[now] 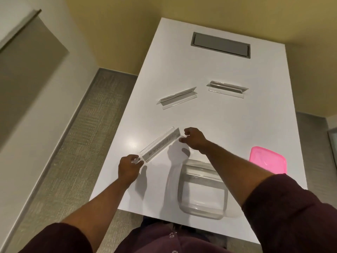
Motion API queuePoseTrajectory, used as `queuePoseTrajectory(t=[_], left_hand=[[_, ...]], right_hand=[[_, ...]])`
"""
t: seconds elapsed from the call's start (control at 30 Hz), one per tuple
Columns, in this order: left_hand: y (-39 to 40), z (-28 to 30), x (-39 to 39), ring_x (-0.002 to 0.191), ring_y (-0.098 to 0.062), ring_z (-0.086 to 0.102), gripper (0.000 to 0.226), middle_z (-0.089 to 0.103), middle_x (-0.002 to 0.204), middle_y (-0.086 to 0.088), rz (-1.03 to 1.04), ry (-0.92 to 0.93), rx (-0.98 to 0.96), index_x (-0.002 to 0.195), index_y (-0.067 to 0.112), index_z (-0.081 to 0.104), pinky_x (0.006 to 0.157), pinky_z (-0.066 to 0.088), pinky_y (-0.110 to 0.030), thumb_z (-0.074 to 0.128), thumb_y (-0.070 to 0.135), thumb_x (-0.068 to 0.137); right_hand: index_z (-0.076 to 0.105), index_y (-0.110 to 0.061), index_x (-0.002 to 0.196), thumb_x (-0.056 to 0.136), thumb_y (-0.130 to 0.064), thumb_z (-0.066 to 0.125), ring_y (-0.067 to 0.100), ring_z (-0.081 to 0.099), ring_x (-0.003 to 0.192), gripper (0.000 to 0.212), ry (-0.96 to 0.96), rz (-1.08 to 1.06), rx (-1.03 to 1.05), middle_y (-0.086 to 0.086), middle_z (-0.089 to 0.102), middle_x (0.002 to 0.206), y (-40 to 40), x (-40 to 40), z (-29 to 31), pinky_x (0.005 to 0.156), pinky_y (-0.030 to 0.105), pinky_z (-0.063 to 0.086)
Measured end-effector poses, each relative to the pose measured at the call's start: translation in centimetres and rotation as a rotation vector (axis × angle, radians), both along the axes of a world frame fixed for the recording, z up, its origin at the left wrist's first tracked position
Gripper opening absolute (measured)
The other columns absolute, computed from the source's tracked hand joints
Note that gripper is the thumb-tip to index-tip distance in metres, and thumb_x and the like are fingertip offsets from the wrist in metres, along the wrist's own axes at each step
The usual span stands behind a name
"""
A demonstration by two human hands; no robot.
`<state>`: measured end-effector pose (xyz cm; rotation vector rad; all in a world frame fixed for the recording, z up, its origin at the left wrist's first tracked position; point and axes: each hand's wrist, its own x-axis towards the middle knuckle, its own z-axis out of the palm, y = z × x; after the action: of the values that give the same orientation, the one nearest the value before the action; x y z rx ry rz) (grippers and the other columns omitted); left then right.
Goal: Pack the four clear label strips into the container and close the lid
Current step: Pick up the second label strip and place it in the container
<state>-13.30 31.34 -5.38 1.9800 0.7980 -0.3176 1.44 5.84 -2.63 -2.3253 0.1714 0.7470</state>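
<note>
I hold one clear label strip [160, 144] by its two ends, above the white table [200, 121]. My left hand [128, 168] pinches its near-left end, my right hand [193, 139] its far-right end. A clear container [202, 189] stands open near the table's front edge, with one strip [200, 175] lying across its far side. Two more strips lie further back: one at the middle [177, 98], one to the right [227, 89]. The pink lid [267, 160] lies flat to the right of the container.
A grey cable hatch [220, 45] is set into the far end of the table. Grey carpet [76, 143] and a white wall lie to the left. The table's front edge is right against my body.
</note>
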Motion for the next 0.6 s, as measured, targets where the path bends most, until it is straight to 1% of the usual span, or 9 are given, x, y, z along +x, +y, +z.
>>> queuePoseTrajectory(t=[0.07,0.1,0.13,0.17,0.3,0.37,0.43,0.5,0.6], left_hand=[[0.1,-0.2,0.0,0.095,-0.02,0.067,0.021,0.07,0.103,-0.003,0.003,-0.025,-0.047,0.101,0.017,0.072,0.08,0.048,-0.028,0.079,0.021,0.081],[0.1,-0.3,0.1,0.094,-0.018,0.067,0.016,0.07,0.097,0.0,0.001,-0.027,-0.076,0.096,0.019,0.072,0.08,0.048,-0.027,0.079,0.02,0.081],[0.2,-0.5,0.2,0.092,-0.015,0.066,0.013,0.07,0.093,0.004,0.0,-0.024,-0.1,0.092,0.021,0.072,0.08,0.048,-0.026,0.079,0.019,0.081],[0.2,-0.6,0.3,0.091,-0.013,0.066,0.012,0.07,0.09,0.006,-0.003,-0.02,-0.115,0.09,0.022,0.071,0.079,0.047,-0.024,0.079,0.018,0.081],[0.1,-0.9,1.1,0.084,-0.013,0.067,0.009,0.072,0.086,0.005,-0.026,0.007,-0.104,0.09,0.02,0.073,0.076,0.048,-0.026,0.076,0.026,0.084],[0.2,-1.2,1.4,0.082,-0.017,0.067,0.008,0.072,0.081,0.004,-0.048,0.04,-0.085,0.084,0.019,0.074,0.071,0.048,-0.027,0.074,0.027,0.086],[0.6,-1.6,1.6,0.082,-0.02,0.068,0.009,0.072,0.082,0.002,-0.075,0.049,-0.048,0.081,0.02,0.075,0.067,0.045,-0.026,0.074,0.028,0.085],[0.9,-1.7,1.8,0.084,-0.019,0.067,0.008,0.071,0.09,0.003,-0.092,0.036,-0.012,0.081,0.023,0.075,0.064,0.043,-0.024,0.072,0.029,0.085],[0.6,-0.6,2.4,0.081,-0.014,0.065,0.011,0.071,0.09,0.004,-0.078,-0.002,-0.014,0.084,0.019,0.073,0.061,0.041,-0.021,0.065,0.024,0.09]], right_hand=[[0.063,-0.017,0.113,0.082,-0.029,0.081,0.02,0.053,0.102,0.037,-0.003,-0.014,-0.007,0.0,0.057,0.114,0.8,0.3,-0.4,0.087,0.027,0.04],[0.057,-0.026,0.095,0.082,-0.029,0.08,0.019,0.05,0.096,0.027,-0.011,-0.01,-0.007,-0.001,0.054,0.108,1.2,0.3,-0.6,0.081,0.026,0.038],[0.052,-0.029,0.084,0.082,-0.027,0.08,0.018,0.047,0.091,0.029,-0.008,-0.007,-0.003,-0.002,0.052,0.103,1.5,0.4,-0.7,0.075,0.027,0.037],[0.049,-0.028,0.081,0.082,-0.026,0.08,0.018,0.048,0.089,0.03,-0.002,-0.007,-0.001,-0.003,0.053,0.1,1.8,0.4,-0.8,0.07,0.027,0.036],[0.052,-0.021,0.099,0.082,-0.025,0.08,0.016,0.046,0.091,0.033,0.026,-0.016,0.018,-0.008,0.051,0.096,2.1,0.4,-1.7,0.064,0.022,0.035],[0.06,-0.015,0.116,0.082,-0.024,0.08,0.016,0.051,0.098,0.041,0.041,-0.046,0.042,-0.007,0.056,0.103,2.0,0.3,-2.1,0.078,0.023,0.041],[0.059,-0.013,0.133,0.082,-0.021,0.08,0.018,0.059,0.114,0.055,0.053,-0.091,0.067,-0.001,0.063,0.122,2.0,0.3,-2.1,0.098,0.031,0.046],[0.063,-0.016,0.128,0.082,-0.019,0.079,0.021,0.061,0.12,0.049,0.039,-0.125,0.113,0.001,0.065,0.128,1.9,0.3,-1.7,0.104,0.038,0.048],[0.067,-0.022,0.119,0.081,-0.02,0.08,0.021,0.064,0.112,0.039,0.0,-0.163,0.17,-0.003,0.068,0.123,1.6,0.6,-0.8,0.098,0.038,0.053]])
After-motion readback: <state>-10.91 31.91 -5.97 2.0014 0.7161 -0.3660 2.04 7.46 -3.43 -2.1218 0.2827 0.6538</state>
